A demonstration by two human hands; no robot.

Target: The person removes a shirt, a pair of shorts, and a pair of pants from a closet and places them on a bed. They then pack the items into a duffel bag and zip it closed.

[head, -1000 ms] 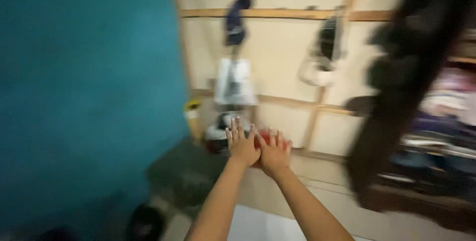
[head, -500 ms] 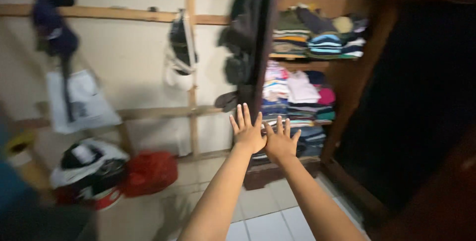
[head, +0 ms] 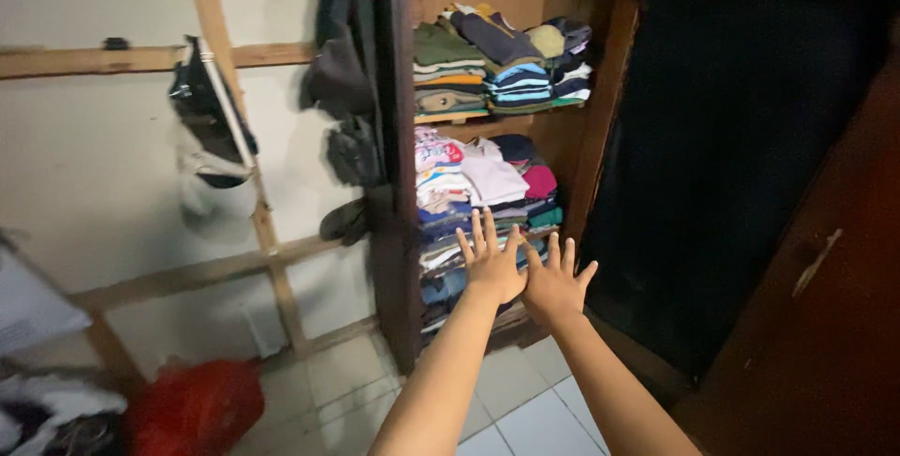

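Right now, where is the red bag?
In the head view the red bag lies on the tiled floor at lower left, below the wooden wall frame, left of both hands.

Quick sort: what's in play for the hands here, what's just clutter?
In play:
left hand and right hand, open, empty
folded clothes in wooden wardrobe

Clutter:
red bag
hanging black bag
dark clothes on wardrobe side

Red plastic bag (head: 195, 409) on the floor at lower left, no labels, signs or screens
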